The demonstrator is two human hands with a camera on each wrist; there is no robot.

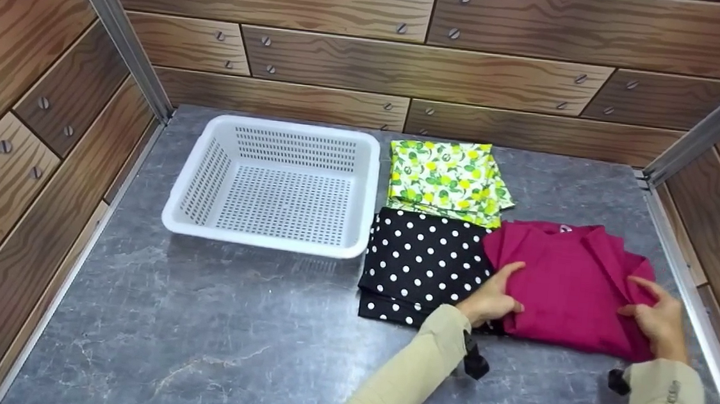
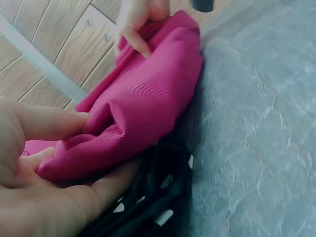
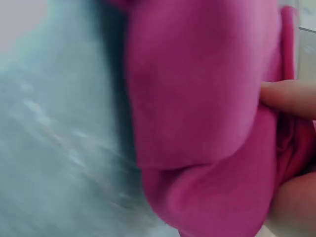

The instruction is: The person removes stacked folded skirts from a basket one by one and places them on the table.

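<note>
A folded magenta shirt [image 1: 568, 289] with a small label at its neckline lies at the right, its left side overlapping a folded black cloth with white dots [image 1: 420, 258]. My left hand [image 1: 492, 296] grips the shirt's left edge, thumb on top. In the left wrist view its fingers reach under the magenta fabric [image 2: 143, 103], just above the dotted cloth [image 2: 165, 187]. On the opposite edge, my right hand [image 1: 659, 315] holds the shirt between thumb and fingers. The right wrist view shows the thick folded layers [image 3: 197, 98] close up, with part of that hand hidden behind them.
A white perforated plastic basket [image 1: 267, 243] stands at the left back with nothing in it. Beside it lies a folded lemon-print cloth [image 1: 442, 176], touching the dotted cloth's far edge. Wood-patterned walls [image 1: 345, 59] and metal rails [image 1: 701, 274] border the grey marbled table [image 1: 215, 332].
</note>
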